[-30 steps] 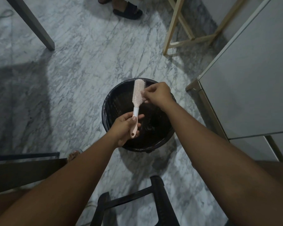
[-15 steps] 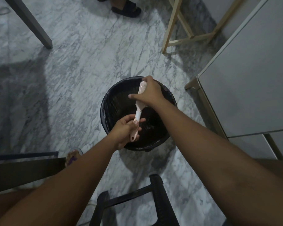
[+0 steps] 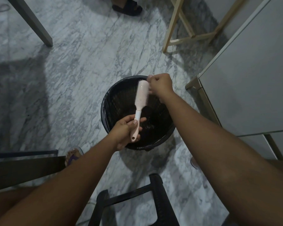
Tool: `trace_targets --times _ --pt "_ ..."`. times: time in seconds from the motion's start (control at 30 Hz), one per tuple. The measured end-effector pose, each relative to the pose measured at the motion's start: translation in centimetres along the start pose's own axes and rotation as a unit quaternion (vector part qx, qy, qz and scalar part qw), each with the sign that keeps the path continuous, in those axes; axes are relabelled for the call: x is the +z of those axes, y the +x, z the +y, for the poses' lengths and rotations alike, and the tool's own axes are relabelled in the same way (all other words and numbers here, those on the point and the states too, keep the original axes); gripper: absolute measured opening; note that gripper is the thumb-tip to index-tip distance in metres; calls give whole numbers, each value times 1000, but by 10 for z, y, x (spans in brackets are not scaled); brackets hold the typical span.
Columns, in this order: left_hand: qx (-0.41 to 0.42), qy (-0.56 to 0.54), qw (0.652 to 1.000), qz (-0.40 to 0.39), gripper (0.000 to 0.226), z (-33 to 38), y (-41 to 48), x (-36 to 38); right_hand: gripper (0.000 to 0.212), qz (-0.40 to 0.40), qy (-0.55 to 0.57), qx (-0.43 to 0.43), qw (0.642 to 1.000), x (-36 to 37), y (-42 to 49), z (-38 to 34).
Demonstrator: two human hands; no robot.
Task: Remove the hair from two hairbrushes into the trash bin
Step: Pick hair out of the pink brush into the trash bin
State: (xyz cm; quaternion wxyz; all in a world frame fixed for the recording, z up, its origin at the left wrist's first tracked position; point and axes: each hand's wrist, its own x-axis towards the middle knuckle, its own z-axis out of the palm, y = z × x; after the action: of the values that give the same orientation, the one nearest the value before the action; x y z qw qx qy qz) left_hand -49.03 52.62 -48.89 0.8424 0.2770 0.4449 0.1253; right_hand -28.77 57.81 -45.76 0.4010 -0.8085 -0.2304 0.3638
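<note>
Right hand (image 3: 161, 85) now back at pink plastic hairbrush (image 3: 141, 95) tip, pinching; left hand (image 3: 126, 132) around handle.

Dim indoor light, soft shadows on marble floor (image 3: 75, 66); wide-angle bending at edges, fairly sharp

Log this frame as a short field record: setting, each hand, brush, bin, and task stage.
setting: marble floor, seen from above
left hand: gripping the handle of the pink hairbrush
right hand: closed at the far right edge of the brush head, fingers pinched
hairbrush: held over the bin, back of head facing the camera
trash bin: black, lined, open, directly below the brush
second hairbrush: not in view
task stage: picking at first brush; hair itself too fine to see
</note>
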Motion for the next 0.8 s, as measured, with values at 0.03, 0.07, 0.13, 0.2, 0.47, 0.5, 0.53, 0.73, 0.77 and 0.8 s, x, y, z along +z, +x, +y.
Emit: trace_targets --times 0.03,0.07,0.13,0.2,0.47,0.5,0.53,0.73,0.77,0.8 --pt "0 -19 1000 0 29 1 0 0 26 -10 70 40 997 0 -1 2" --pt "0 -34 999 1 29 3 0 -1 21 -13 108 63 992 -1 -3 4" --pt "2 -47 999 5 28 5 1 -3 15 -21 100 61 993 -1 -9 10" --pt "5 -48 999 12 28 7 2 -3 30 -66 81 42 994 1 -22 14" --pt "-5 -46 999 16 26 7 1 0 28 -46 -96 -92 990 3 -31 16" --pt "-6 -47 999 16 26 7 1 -1 22 -51 -96 -91 990 1 -30 15" --pt "-6 -46 999 16 26 7 0 -1 17 -62 -93 -89 990 -1 -30 13" --pt "-6 -43 999 7 27 14 -1 5 18 -27 -27 -34 999 -3 -25 11" --pt "-6 -44 999 5 27 15 -1 6 20 -7 -13 -23 1000 -4 -25 12" --pt "-6 -45 999 5 27 15 0 7 21 14 -17 -29 999 -5 -25 13"
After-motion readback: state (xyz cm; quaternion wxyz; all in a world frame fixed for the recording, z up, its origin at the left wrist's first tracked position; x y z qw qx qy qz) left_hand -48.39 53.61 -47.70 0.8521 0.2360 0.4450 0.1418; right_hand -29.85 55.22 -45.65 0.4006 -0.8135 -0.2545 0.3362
